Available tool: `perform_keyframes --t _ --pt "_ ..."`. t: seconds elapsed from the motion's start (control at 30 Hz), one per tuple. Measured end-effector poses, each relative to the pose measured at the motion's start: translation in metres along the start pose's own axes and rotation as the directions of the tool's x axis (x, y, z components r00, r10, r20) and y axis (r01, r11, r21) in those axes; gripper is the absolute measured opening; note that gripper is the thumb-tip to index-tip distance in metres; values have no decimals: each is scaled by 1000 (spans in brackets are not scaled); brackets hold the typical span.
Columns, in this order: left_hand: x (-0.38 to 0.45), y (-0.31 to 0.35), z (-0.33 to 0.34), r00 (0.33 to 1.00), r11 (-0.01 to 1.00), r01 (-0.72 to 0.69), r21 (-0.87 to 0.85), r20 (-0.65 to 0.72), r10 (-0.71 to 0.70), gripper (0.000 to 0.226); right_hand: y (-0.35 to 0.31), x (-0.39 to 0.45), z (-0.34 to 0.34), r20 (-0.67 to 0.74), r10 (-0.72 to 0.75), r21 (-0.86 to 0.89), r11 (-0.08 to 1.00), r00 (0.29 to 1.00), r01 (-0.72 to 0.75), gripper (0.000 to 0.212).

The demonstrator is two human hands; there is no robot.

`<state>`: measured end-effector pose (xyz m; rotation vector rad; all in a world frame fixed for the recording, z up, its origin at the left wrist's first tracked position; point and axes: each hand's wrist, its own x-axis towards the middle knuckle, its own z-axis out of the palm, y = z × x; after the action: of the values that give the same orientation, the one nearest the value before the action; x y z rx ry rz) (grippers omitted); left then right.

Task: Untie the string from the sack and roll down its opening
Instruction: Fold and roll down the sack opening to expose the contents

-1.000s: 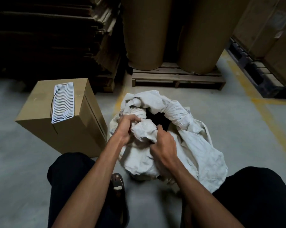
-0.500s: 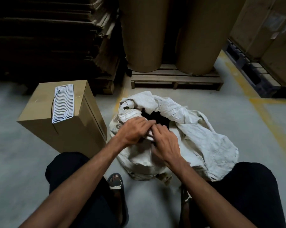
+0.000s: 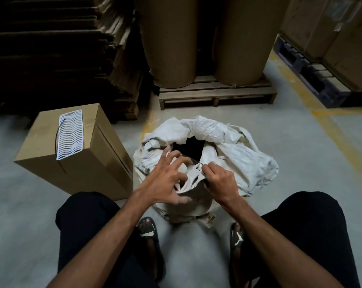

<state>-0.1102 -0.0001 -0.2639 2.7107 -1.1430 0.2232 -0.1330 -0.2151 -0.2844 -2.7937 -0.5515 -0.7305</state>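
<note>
A white woven sack (image 3: 238,154) stands on the floor between my knees, its mouth open onto a dark hole and its rim bunched in loose folds. My left hand (image 3: 165,179) hovers over the near rim with fingers spread and bent, fingertips touching the fabric. My right hand (image 3: 219,181) pinches the near edge of the sack's rim between thumb and fingers. No string shows on the sack.
A cardboard box (image 3: 76,159) with a white wavy grille (image 3: 70,137) and a dark cord on top stands to the left. A wooden pallet (image 3: 215,94) with two large brown rolls is behind. Stacked flat cardboard fills the far left; boxes on a dark pallet (image 3: 309,73) stand right.
My left hand has let go of the rim and opened its fingers, shifting toward me. My right hand has moved right along the near edge. The sack's mouth is wider.
</note>
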Motion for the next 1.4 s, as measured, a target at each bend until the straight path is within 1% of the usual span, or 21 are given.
perform_keyframes --t 0.07,0.13,0.2,0.27,0.33,0.4,0.5,0.57,0.63,0.7,0.77,0.83,0.87,0.9,0.97,1.03,1.1,1.17,1.23,1.3,1.4 --pt "4 4 0 995 975 88 -205 -35 -97 40 3 -1 3 -121 -41 -14 999 992 39 22" --pt "14 7 -1 971 908 229 -350 18 -238 51 6 -4 5 -188 -24 12 1000 982 27 30" --pt "23 13 4 957 909 288 -301 93 -273 82 10 -6 4 -227 -2 54 998 974 15 30" --pt "26 27 19 967 966 235 -106 127 -221 100 11 -8 3 -245 3 87 996 969 19 23" --pt "30 36 32 975 981 195 21 101 -196 77 10 -13 4 -225 22 148 989 974 11 17" --pt "35 36 32 977 976 214 47 -1 -214 48 7 -12 2 -145 103 273 960 984 -60 19" --pt "40 23 33 957 953 221 206 -234 -172 28 7 -3 -14 68 279 504 819 958 -275 24" --pt "39 17 39 918 936 218 276 -384 -100 14 2 -6 -23 120 430 530 734 895 -424 34" --pt "39 16 46 880 923 219 318 -473 -46 14 -11 -16 -27 81 647 413 671 759 -616 56" --pt "40 17 51 856 918 222 329 -516 -22 17 -26 -24 -28 125 809 365 502 575 -784 75" --pt "41 16 53 847 913 225 341 -532 -10 20 -34 -20 -27 343 879 411 176 331 -895 89" --pt "41 19 53 842 912 223 345 -539 -2 21 -33 -12 -24 562 825 382 -194 60 -903 103" --pt "40 22 53 841 913 216 347 -541 6 21 -34 -8 -22 639 769 353 -324 -27 -878 106" --pt "40 25 55 840 915 204 347 -542 18 21 -34 -6 -20 703 709 354 -425 -63 -833 105" --pt "37 33 57 842 923 176 342 -538 39 20 -38 -5 -16 809 587 423 -595 -10 -684 85" --pt "33 37 60 851 932 128 338 -520 72 13 -39 -4 -16 839 542 457 -664 41 -591 57" --pt "26 37 61 881 937 42 346 -455 128 2 -36 -2 -17 832 554 463 -665 29 -586 45" --pt "19 40 60 942 960 -22 280 -314 114 22 -26 2 -17 788 616 515 -636 24 -574 39" --pt "9 50 57 991 983 21 180 -135 3 57 -15 5 -16 743 668 575 -608 39 -547 29" --pt "-1 62 53 998 993 62 104 21 -64 80 -7 4 -15 709 704 619 -585 52 -524 22" --pt "-5 67 42 966 940 201 -277 214 -144 74 3 1 -16 671 737 652 -536 79 -536 33"
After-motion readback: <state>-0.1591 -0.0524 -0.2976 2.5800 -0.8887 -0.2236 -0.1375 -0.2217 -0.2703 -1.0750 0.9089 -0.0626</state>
